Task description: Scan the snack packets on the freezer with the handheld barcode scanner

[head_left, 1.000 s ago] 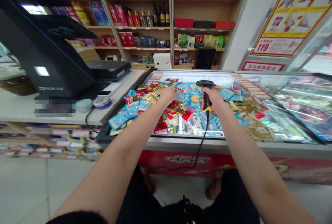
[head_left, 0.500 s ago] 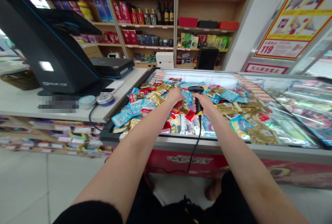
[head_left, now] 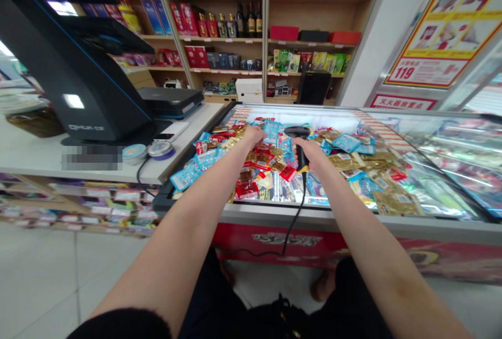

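Where your right hand (head_left: 307, 151) closes, head view: wrapped round the handle of a black scanner (head_left: 297, 132), its cable (head_left: 303, 195) trailing near.
Your left hand (head_left: 254, 135): fingertips closed on the left edge of a blue packet (head_left: 271, 132).
Blue packet: between your hands, just left of the scanner's head; long axis roughly near to far; your left hand nearer, touching it.
Loose packets (head_left: 347, 143): blue, gold and red, spread left and right over the glass top (head_left: 435, 184).
Freezer (head_left: 270, 213): long chest before you; packaged goods (head_left: 458, 161) show through at right, too blurred to identify.
Jar (head_left: 37, 122): left on the counter (head_left: 198, 127); dark contents.
Tubs (head_left: 160, 149): two, near the counter's right edge; contents hidden.
Shelves (head_left: 314, 17): far side; boxes (head_left: 284, 33), bottles (head_left: 249, 21).
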A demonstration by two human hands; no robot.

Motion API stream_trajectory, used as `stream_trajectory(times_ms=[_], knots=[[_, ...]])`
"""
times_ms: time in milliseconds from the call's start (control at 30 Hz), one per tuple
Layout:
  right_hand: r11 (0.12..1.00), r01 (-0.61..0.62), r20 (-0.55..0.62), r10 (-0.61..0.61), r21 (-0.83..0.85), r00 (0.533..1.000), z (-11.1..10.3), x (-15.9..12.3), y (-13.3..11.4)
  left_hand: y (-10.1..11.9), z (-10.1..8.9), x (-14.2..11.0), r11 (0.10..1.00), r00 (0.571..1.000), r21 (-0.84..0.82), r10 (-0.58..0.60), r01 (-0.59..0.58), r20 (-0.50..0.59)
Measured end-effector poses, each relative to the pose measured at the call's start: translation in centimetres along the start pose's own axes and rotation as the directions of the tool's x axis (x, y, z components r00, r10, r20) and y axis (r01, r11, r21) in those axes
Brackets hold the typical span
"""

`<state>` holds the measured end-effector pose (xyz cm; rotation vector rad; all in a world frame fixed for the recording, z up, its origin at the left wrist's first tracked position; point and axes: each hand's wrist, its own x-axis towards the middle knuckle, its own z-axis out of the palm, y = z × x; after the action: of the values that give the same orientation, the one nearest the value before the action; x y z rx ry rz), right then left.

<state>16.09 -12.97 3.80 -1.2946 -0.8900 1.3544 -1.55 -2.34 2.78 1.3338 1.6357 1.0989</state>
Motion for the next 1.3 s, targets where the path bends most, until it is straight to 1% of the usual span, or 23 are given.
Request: stream_trajectory(times_ms=[100, 167, 267, 333, 500, 633, 900, 1067, 1200, 1300], knots=[[0.999, 0.017, 0.031, -0.016, -0.029, 0.999, 0.5, -0.4, -0.3, 0.2, -1.8, -0.7, 0.978, 0.996, -0.194, -0.073, 0.08, 0.043], [0.998, 0.027, 0.068, -0.023, -0.06, 0.997, 1.0, -0.7, -0.5, 0.3, -2.7, -1.0, 0.967, 0.997, -0.244, -0.072, 0.079, 0.037], [0.993, 0.047, 0.128, -0.033, -0.107, 0.991, 1.7, -1.1, -0.7, 0.2, -3.6, -1.1, 0.964, 0.999, -0.261, -0.047, 0.047, 0.006], [0.989, 0.056, 0.147, -0.036, -0.137, 0.989, 2.2, -1.3, -0.7, 0.0, -3.9, -1.1, 0.963, 0.999, -0.266, -0.034, 0.032, -0.001], [0.978, 0.047, 0.143, -0.018, -0.203, 0.99, 2.9, -1.9, -0.9, -0.4, -4.5, -1.2, 0.961, 1.0, -0.278, -0.01, 0.008, -0.008], [0.98, 0.063, 0.151, -0.034, -0.19, 0.988, 3.1, -1.9, -0.8, -0.6, -4.9, -1.3, 0.96, 1.0, -0.279, 0.002, -0.008, -0.024], [0.986, 0.033, 0.19, -0.002, -0.163, 0.982, 2.9, -1.3, -0.5, -0.6, -5.0, -1.3, 0.955, 0.999, -0.296, -0.017, 0.006, -0.035], [0.991, 0.014, 0.192, 0.012, -0.135, 0.981, 2.7, -1.1, -0.5, -0.7, -4.7, -1.1, 0.956, 0.999, -0.294, -0.015, 0.005, -0.03], [0.995, -0.014, 0.158, 0.03, -0.102, 0.987, 1.7, -0.6, -0.5, -0.1, -3.7, -1.2, 0.964, 1.0, -0.266, 0.006, -0.011, -0.017], [0.998, -0.012, 0.109, 0.019, -0.069, 0.994, 0.1, -0.2, -0.8, 0.7, -2.2, -1.3, 0.972, 1.0, -0.234, -0.003, 0.006, 0.013]])
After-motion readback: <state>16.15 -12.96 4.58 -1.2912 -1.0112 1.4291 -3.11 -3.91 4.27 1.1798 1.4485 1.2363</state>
